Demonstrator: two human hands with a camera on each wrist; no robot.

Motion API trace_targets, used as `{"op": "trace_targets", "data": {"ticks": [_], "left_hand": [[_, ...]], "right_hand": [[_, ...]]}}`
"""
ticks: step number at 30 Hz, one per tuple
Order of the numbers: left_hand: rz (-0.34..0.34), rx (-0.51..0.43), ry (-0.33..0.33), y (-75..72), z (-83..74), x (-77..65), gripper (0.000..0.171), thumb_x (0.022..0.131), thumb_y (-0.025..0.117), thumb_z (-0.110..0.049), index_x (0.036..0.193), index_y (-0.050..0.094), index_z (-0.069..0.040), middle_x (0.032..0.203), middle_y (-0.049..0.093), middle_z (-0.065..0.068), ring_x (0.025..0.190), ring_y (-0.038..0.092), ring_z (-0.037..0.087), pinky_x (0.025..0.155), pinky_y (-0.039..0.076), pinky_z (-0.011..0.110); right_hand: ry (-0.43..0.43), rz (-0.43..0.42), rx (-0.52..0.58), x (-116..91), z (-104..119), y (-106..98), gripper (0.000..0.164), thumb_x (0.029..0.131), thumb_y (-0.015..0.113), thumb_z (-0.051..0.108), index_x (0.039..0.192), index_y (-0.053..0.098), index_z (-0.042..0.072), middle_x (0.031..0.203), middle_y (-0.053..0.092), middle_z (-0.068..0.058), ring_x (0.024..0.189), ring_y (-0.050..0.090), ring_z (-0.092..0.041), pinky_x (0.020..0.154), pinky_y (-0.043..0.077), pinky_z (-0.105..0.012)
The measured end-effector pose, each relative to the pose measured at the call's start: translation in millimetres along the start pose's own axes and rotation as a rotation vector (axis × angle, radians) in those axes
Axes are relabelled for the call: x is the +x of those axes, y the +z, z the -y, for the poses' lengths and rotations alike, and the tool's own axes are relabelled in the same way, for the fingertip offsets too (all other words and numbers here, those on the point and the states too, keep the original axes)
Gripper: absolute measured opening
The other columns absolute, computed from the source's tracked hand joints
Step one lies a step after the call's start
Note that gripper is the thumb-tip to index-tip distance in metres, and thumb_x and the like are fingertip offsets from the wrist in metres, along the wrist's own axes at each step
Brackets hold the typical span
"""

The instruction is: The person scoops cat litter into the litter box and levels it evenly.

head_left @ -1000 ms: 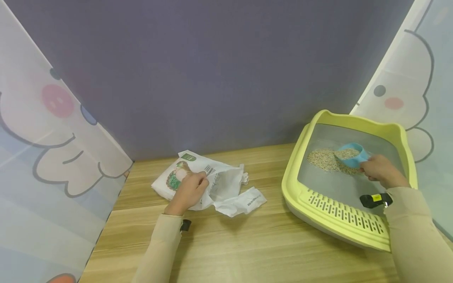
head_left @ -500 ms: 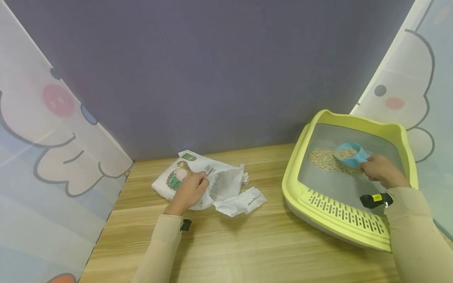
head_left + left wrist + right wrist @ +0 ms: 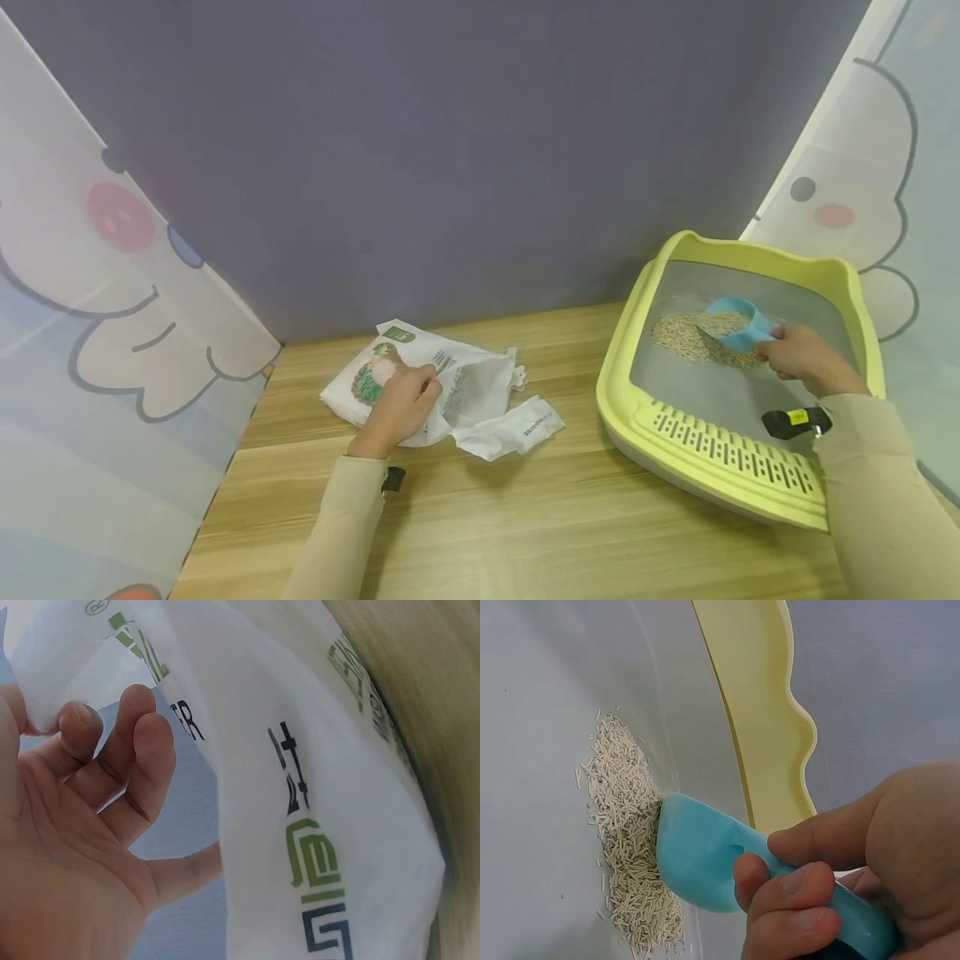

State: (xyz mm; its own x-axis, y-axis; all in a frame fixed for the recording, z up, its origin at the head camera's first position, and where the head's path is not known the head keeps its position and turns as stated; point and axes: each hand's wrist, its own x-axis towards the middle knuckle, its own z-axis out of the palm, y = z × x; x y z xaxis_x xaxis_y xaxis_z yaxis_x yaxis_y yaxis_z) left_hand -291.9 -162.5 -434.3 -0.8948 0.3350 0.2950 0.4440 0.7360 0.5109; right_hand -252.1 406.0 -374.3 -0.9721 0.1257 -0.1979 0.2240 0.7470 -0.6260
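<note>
left hand (image 3: 397,408): fingers pinched white bag (image 3: 480,392)
right hand (image 3: 802,358): fingers wrapped blue scoop (image 3: 731,325), litter (image 3: 682,337) at its 9 o'clock

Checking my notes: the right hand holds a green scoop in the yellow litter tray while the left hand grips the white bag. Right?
Not quite: the scoop is blue, as the right wrist view shows. The right hand does hold it in the yellow litter tray, and the left hand grips the white bag.

White bag (image 3: 315,825): black and green print, partly legible "ER"; registered-mark sign; remainder unreadable.
</note>
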Motion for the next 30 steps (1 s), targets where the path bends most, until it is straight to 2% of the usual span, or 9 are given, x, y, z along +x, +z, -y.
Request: {"op": "trace_targets", "data": {"ticks": [12, 21, 30], "left_hand": [[0.006, 0.002, -0.004, -1.2, -1.5, -1.0, 0.027, 0.096, 0.051, -0.014, 0.07, 0.043, -0.016, 0.06, 0.037, -0.004, 0.057, 0.038, 0.013, 0.058, 0.035, 0.029], [0.005, -0.001, -0.001, -0.6, -0.9, -0.6, 0.027, 0.096, 0.051, -0.014, 0.07, 0.043, -0.016, 0.06, 0.036, -0.005, 0.056, 0.036, 0.012, 0.057, 0.034, 0.028], [0.001, 0.005, 0.002, -1.0, -2.6, -0.7, 0.027, 0.096, 0.051, -0.014, 0.07, 0.043, -0.016, 0.06, 0.037, -0.004, 0.059, 0.038, 0.014, 0.06, 0.034, 0.029]], "right_hand": [[-0.017, 0.009, -0.005, 0.8, 2.3, 0.7, 0.027, 0.096, 0.045, 0.01, 0.11, 0.046, -0.013, 0.068, 0.046, 0.003, 0.057, 0.042, -0.01, 0.057, 0.038, -0.029], [-0.031, 0.003, -0.003, 1.6, 1.9, 1.1, 0.036, 0.098, 0.043, 0.013, 0.119, 0.041, -0.017, 0.086, 0.059, -0.002, 0.062, 0.046, -0.011, 0.059, 0.041, -0.03], [-0.047, 0.01, -0.01, 0.9, 3.1, 1.5, 0.039, 0.101, 0.043, 0.013, 0.123, 0.04, -0.018, 0.091, 0.061, -0.006, 0.064, 0.047, -0.012, 0.06, 0.041, -0.029]]}}
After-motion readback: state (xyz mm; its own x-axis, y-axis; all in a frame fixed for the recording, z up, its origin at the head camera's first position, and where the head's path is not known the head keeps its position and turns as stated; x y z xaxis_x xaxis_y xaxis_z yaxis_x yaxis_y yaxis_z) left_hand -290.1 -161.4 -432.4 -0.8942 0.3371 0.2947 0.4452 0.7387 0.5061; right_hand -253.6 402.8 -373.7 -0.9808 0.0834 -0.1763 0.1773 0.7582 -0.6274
